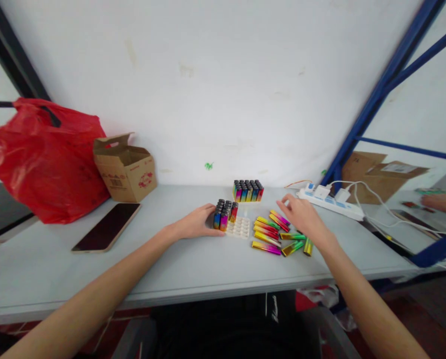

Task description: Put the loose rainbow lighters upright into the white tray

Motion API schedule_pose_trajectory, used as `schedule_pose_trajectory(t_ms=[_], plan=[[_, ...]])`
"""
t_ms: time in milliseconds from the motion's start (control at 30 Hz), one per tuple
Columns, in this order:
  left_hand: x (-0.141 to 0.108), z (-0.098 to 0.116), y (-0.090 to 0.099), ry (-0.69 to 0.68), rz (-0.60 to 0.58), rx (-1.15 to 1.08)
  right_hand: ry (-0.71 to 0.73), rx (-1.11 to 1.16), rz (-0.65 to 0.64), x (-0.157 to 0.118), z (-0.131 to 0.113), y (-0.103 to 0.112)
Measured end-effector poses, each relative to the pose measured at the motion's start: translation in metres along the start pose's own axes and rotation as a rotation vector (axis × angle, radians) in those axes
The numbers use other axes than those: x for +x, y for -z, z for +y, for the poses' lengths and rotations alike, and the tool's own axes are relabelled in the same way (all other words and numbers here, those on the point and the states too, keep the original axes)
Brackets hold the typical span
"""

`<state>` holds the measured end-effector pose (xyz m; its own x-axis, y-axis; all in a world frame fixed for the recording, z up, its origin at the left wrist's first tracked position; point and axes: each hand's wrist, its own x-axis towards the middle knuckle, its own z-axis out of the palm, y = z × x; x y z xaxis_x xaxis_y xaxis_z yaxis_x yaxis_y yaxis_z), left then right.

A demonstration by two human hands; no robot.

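Note:
My left hand (196,221) grips the left end of a white holed tray (242,228), thumb along the front and fingers behind. Several shiny multicoloured lighters (223,219) with black tops stand upright in the tray's left part, and bare holes show on its right. Over the back of a loose pile of lighters (266,238), my right hand (305,215) is held with bent fingers apart, and I see nothing between them. The pile's gold, pink, red and green pieces lie flat to the right of the tray.
Behind the tray, near the wall, stands a block of upright lighters (248,191). A phone (107,227), an opened cardboard box (127,169) and a red plastic bag (51,159) are at left. A power strip (331,203) with cables lies right, beside a blue metal frame (379,99).

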<state>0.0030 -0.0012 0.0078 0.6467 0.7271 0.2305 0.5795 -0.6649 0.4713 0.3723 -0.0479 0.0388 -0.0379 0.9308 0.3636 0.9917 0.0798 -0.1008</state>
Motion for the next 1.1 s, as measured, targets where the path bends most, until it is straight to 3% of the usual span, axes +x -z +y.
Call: schedule_pose_trajectory(t_ms=[100, 167, 300, 433, 533, 667, 833, 1100], plan=[[0.000, 0.000, 0.000, 0.011, -0.005, 0.006, -0.188, -0.112, -0.070, -0.008, 0.058, -0.006], [0.000, 0.001, 0.001, 0.017, 0.000, -0.006, -0.240, -0.086, -0.155, -0.010, 0.082, -0.016], [-0.001, 0.003, 0.001, 0.018, 0.011, -0.023, -0.193, 0.132, -0.235, 0.002, 0.090, -0.030], [-0.001, 0.003, 0.001, 0.029, -0.005, -0.011, -0.097, 0.546, -0.159, 0.024, 0.058, -0.028], [0.000, 0.002, 0.001, 0.023, -0.004, -0.013, -0.053, 1.019, -0.167, 0.034, 0.013, -0.019], [0.000, 0.001, 0.000, -0.021, 0.017, -0.043, -0.011, 1.344, -0.244, 0.043, -0.051, -0.012], [-0.001, 0.000, -0.002, -0.015, 0.017, -0.046, 0.025, 1.290, -0.187, 0.043, -0.096, -0.024], [0.000, 0.001, -0.001, -0.020, 0.012, -0.058, 0.029, 0.937, 0.083, 0.028, -0.101, -0.050]])
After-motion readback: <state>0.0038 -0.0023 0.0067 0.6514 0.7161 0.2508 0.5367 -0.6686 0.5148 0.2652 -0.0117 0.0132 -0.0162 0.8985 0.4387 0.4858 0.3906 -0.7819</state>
